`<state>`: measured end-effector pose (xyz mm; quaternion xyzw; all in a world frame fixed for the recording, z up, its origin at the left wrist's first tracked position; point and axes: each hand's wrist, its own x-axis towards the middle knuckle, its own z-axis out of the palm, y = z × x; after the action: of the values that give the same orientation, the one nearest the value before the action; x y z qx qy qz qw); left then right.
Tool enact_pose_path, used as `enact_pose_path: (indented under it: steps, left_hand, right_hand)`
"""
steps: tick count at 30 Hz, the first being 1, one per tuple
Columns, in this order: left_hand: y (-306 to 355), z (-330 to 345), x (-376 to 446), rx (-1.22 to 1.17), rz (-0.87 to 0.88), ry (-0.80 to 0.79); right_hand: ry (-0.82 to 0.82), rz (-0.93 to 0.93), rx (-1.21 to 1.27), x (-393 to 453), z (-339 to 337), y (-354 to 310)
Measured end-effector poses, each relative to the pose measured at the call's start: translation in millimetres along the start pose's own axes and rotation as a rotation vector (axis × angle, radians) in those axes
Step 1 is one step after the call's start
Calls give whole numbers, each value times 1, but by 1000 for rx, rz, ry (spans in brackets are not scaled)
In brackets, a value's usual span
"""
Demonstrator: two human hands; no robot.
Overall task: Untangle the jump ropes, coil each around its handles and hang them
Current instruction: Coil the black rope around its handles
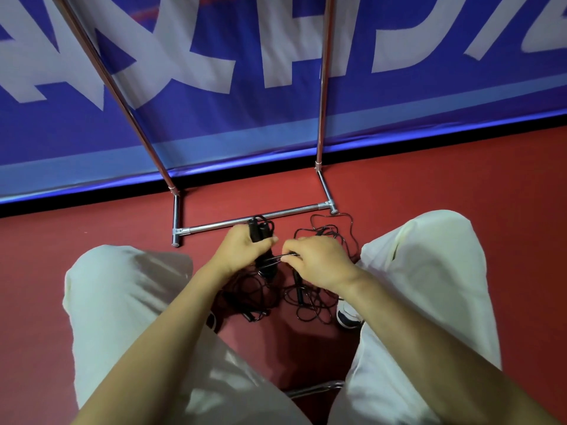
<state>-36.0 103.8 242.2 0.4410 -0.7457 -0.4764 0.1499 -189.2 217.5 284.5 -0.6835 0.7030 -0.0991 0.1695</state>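
Both knees (129, 302), in pale trousers, fill the near foreground, left and right, with bare forearms reaching between them toward the far side. Left hand (242, 251) is closed around a pair of black handles (256, 233) held side by side, their far ends projecting past the fingers. Right hand (319, 260) pinches a taut black cord (274, 258) between thumb and fingertips; the cord runs leftward to the handles, just beside the left thumb. Remaining right fingers are curled; how tightly cannot be told.

Loose ropes (306, 302) lie tangled on the red floor (92, 222) below and between the hands, with further loops extending far and right of the right hand. One shoe (348, 317) shows near the right knee, touching the tangle's edge.

Beyond the hands stands a chrome rack (245, 220): its base bar crosses left to right, directly behind the handles, and two uprights rise from it. Behind the rack hangs a blue banner (276, 111) with pale lettering.
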Motion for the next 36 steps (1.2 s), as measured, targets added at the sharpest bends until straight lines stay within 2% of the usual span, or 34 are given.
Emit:
enact_pose_path:
  steps: [3,7,12,17,21,25,28,30,32,36]
  left_hand:
    - [9,-17,-10,-296,-78,-29]
    - [35,-31,-28,-598,-108,-143]
    - [47,-29,-34,-780,-142,-163]
    - [52,-20,-29,-926,-86,-82]
    - [60,-19,-28,-812,-47,15]
    - [67,-9,-21,-686,-64,219]
    - [66,2,-14,-593,-189,295]
    - [66,11,-15,-735,-254,239]
    - [70,21,-18,-935,-277,178]
    - [74,35,-25,-1058,-303,116]
  right_hand:
    - [-47,-24,313,7,-1,14]
    - [-124,-55,674,10,-16,14]
    - [-181,3,1089,6,-17,0]
    - [-178,212,1488,6,-2,-26]
    - [-126,235,1519,10,7,-33]
    - [131,345,1540,16,8,-37]
    - [293,349,1492,22,9,-37]
    - [387,376,1423,25,7,-34]
    - [461,375,1248,26,9,-30]
    - [524,262,859,26,23,-25]
